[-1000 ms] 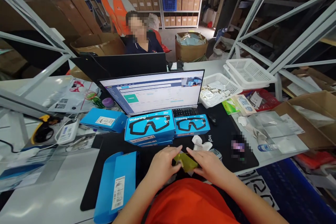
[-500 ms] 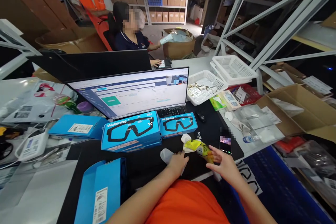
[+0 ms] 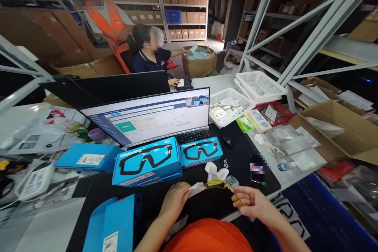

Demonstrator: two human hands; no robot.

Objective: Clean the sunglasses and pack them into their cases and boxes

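Note:
Yellow-lensed glasses (image 3: 215, 184) are held low over the black desk mat. My right hand (image 3: 254, 204) closes its fingers on their right end. My left hand (image 3: 176, 200) pinches a strip of white wrapping (image 3: 197, 189) that reaches to the glasses' left side. Beyond the lens lie crumpled white wrapping pieces (image 3: 217, 172) and a small grey packet (image 3: 232, 180). In front of the monitor sit a large blue Wakening box (image 3: 147, 162) and a smaller blue box (image 3: 202, 152), both printed with glasses. A blue box with a raised flap (image 3: 113, 220) lies nearer, left of my left hand.
A monitor (image 3: 150, 120) stands behind the boxes. A phone (image 3: 258, 171) and a mouse (image 3: 227, 140) lie on the mat. White baskets (image 3: 260, 86), an open carton (image 3: 339, 130) and a blue crate (image 3: 327, 212) are rightward. Two co-workers are beyond the desk.
My left hand has moved left, drawing the white wrapping sideways. My right hand, spread beside the glasses before, now grips their end. The head view has tilted slightly up.

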